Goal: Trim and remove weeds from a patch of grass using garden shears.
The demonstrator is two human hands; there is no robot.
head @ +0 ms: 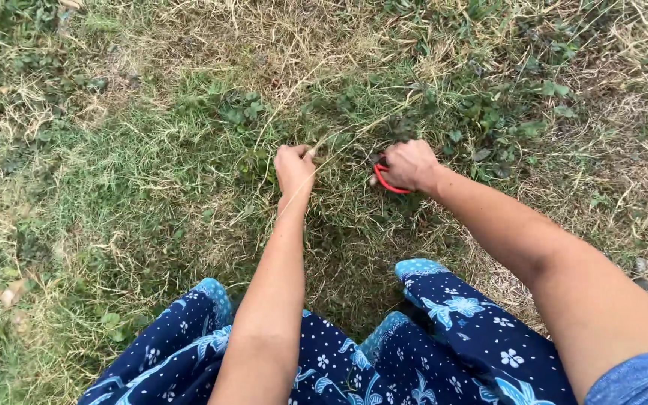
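Red-handled scissors (386,180), gripped closed-fisted by the right hand (411,165), lie just right of the dry grass stems (339,150); left hand (294,168) pinches these taut. Cutting low, near the ground, looks cleanest.

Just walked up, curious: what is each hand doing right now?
Left hand: closed on dry grass stalks.
Right hand: closed on a red-handled tool, probably scissors.

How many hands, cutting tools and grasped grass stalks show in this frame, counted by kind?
Hands: 2, the left hand and the right hand
Red-handled cutting tool: 1, in the right hand's grip, blades hidden
Bunch of dry grass stalks: 1, pinched in the left hand's grip
Total: 4
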